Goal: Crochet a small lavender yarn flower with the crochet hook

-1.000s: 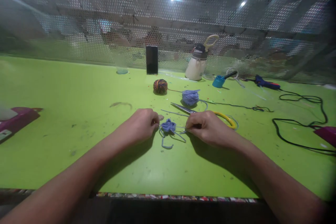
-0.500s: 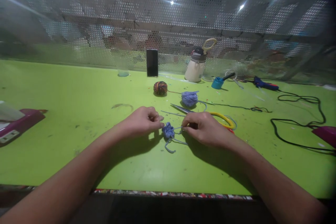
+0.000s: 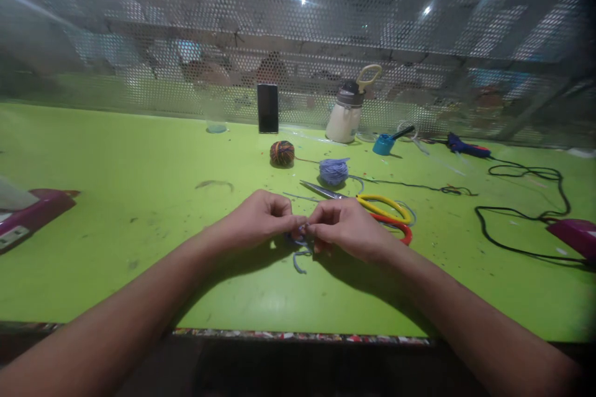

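Note:
A small blue-purple piece of yarn work (image 3: 297,238) is pinched at the middle front of the green table, mostly hidden behind my fingers. My left hand (image 3: 272,216) is closed on it from the left. From the right, my right hand (image 3: 342,226) pinches at its yarn, fingertips nearly touching those of the left. A loose yarn tail (image 3: 299,262) curls below on the table. Just behind my right hand lie scissors (image 3: 386,208) with yellow and red handles, blades pointing left. Beyond them rests a lavender yarn ball (image 3: 334,172).
A multicoloured yarn ball (image 3: 282,153), a propped phone (image 3: 267,109), a white bottle (image 3: 344,118) and a blue pot (image 3: 383,145) stand farther back. At the right are a glue gun (image 3: 467,146) and black cord (image 3: 493,242). A purple power strip (image 3: 40,211) lies left.
My right hand has moved left, up against my left fingertips. The yarn piece, which showed plainly between the hands before, is now mostly covered. More of the scissors' red handle shows.

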`<state>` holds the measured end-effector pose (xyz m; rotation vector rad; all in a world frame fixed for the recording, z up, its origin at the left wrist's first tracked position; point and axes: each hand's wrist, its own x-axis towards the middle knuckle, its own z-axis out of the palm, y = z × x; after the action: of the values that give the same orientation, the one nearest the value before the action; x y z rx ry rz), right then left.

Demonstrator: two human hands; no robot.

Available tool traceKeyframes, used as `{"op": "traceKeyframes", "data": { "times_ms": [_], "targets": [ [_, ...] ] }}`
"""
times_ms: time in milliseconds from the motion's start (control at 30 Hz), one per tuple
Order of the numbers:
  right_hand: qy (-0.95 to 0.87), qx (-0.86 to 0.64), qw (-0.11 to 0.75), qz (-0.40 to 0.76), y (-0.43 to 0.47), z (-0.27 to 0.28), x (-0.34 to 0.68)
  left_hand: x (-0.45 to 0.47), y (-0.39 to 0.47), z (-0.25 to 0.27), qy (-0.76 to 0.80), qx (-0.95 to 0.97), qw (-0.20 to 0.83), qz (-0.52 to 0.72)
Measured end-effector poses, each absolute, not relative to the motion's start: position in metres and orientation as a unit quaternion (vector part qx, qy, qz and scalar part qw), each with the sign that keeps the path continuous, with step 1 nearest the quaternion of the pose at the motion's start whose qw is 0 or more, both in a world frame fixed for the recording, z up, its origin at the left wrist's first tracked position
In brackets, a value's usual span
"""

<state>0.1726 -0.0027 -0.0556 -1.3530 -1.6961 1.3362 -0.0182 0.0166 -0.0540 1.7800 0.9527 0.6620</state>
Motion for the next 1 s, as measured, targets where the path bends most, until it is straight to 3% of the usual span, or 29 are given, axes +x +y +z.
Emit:
{"op": "traceKeyframes", "data": {
  "times_ms": [200, 367, 700, 1000],
  "targets": [
    [-0.576, -0.477, 0.312, 0.586, -0.004, -0.054, 0.171, -0.017, 0.022, -0.062, 0.436, 0.717, 0.478, 0.258],
    [-0.573, -0.468, 0.321, 0.591, -0.003, -0.053, 0.172, -0.016, 0.02, -0.058, 0.45, 0.711, 0.482, 0.244],
    [-0.683, -0.469, 0.358, 0.43, -0.002, -0.052, 0.16, -0.016, 0.022, -0.063, 0.415, 0.707, 0.514, 0.252],
    [-0.708, -0.476, 0.38, 0.358, 0.009, -0.052, 0.168, -0.015, 0.021, -0.062, 0.435, 0.665, 0.527, 0.301]
  ]
}}
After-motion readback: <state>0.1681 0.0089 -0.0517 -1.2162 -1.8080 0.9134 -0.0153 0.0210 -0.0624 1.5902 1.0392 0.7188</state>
